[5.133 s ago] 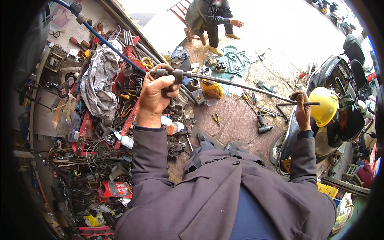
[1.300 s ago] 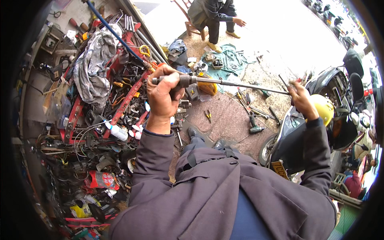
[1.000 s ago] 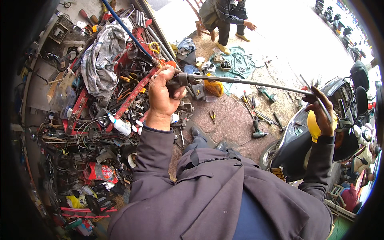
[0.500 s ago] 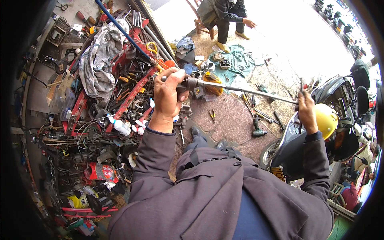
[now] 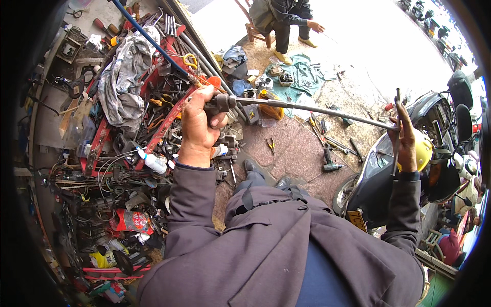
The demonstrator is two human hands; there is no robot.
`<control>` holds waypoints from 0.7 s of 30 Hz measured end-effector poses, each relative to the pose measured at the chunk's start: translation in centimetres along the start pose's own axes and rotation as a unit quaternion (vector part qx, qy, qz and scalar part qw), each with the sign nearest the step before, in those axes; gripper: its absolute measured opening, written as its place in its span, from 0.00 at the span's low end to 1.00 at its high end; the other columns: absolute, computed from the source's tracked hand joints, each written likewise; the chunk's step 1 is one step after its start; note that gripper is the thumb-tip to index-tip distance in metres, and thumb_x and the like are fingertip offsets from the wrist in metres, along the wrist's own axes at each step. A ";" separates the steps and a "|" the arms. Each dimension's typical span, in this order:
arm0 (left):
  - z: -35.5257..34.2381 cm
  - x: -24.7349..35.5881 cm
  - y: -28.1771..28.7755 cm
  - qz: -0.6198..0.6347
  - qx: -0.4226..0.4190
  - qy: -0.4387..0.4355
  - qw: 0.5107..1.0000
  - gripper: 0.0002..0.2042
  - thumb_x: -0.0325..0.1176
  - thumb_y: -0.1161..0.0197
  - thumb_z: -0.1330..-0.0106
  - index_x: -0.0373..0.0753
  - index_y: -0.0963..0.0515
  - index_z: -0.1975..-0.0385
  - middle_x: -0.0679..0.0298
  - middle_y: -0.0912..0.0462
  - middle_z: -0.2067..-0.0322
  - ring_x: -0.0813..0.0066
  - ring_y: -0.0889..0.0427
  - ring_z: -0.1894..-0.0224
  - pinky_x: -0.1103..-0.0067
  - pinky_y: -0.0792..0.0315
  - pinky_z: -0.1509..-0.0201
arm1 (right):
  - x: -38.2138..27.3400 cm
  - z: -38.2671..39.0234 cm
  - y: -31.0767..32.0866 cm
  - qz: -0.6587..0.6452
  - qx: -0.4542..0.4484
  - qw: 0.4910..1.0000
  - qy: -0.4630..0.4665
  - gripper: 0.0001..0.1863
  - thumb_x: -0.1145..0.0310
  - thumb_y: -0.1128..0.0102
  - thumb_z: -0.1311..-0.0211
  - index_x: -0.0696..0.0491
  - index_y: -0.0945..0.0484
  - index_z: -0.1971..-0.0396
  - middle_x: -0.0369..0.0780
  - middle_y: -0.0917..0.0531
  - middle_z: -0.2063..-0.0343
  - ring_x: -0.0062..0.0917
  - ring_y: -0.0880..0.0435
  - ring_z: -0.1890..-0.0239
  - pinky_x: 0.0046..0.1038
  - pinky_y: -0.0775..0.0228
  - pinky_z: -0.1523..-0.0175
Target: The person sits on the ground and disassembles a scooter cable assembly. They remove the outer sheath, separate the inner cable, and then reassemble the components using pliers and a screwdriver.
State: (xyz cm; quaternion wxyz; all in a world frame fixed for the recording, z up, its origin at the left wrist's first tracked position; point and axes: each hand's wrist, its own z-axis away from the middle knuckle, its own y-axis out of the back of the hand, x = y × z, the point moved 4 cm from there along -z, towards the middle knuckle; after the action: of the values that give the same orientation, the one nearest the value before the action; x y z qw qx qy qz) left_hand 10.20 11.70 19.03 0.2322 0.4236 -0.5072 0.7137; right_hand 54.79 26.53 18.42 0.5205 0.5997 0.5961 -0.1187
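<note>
My left hand [image 5: 197, 128] is closed round the left end of a long metal tool, just beside its dark cylindrical fitting [image 5: 224, 102]. A thin rod [image 5: 322, 112] runs from there rightward and slightly down to my right hand [image 5: 406, 143], which grips a near-upright crossbar [image 5: 397, 95] at the far end, fingers partly extended along it. A yellow helmet [image 5: 423, 148] sits on a scooter [image 5: 368, 194] just behind that hand. Below and left of the tool lie a red metal frame [image 5: 169, 123] full of tools and a crumpled grey rag [image 5: 123, 89]; a blue hose [image 5: 153, 41] crosses above them.
A person [image 5: 286, 23] is by a wooden chair at the top. On the floor lie a teal cloth [image 5: 302, 77], yellow-handled pliers [image 5: 271, 146], a drill [image 5: 332, 167] and several loose tools. More parked scooters [image 5: 434, 30] line the upper right.
The crossbar, horizontal five seconds ago, now stands nearly upright. Since half a second ago my right hand has shifted slightly rightward and my left hand leftward, both still on the tool.
</note>
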 end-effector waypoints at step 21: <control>1.1 1.7 -0.7 -0.068 0.009 -0.097 0.993 0.09 0.29 0.49 0.39 0.43 0.36 0.82 0.67 0.29 0.85 0.86 0.45 0.92 0.85 0.49 0.89 | 2.1 0.2 -4.6 -0.192 -0.056 0.976 -0.082 0.24 0.54 0.41 0.36 0.60 0.26 0.82 0.37 0.25 0.82 0.17 0.30 0.77 0.20 0.39 0.69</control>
State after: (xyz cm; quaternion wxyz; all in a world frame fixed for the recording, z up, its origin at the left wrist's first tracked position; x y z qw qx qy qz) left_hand 10.19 10.80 20.98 0.2260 0.5265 -0.4911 0.6562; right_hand 51.53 26.43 14.51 0.5680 0.4325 0.6608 -0.2315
